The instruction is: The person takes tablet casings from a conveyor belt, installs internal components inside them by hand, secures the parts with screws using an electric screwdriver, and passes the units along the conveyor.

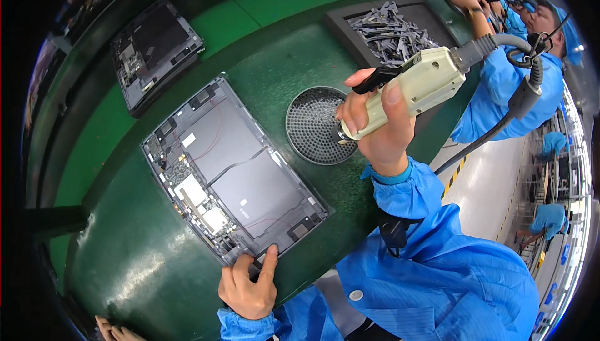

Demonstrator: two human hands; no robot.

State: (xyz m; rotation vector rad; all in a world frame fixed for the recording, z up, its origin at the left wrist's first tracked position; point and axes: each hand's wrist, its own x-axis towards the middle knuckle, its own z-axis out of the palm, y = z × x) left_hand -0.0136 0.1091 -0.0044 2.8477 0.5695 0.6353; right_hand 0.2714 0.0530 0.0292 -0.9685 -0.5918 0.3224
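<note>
My right hand (pixel 390 119) is wrapped round a cream electric screwdriver (pixel 422 85) with a black lever and a thick grey cable. Its front end points down-left over a round dish (pixel 319 125) with a dimpled dark inside; the bit itself cannot be made out. An opened laptop base (pixel 244 172) lies slanted on the green table, its circuit board, large grey battery and thin wires bared. At the laptop's near corner, my left hand (pixel 250 291) grips the edge, thumb laid on top and the other fingers bent against the side.
Beyond the dish stands a dark tray (pixel 340 28) heaped with small grey strip-shaped parts (pixel 390 31). Another opened laptop base (pixel 156 53) rests at the far left on a green surface. A co-worker in blue (pixel 515 94) is at the right. Another person's fingers (pixel 115 331) show at lower left.
</note>
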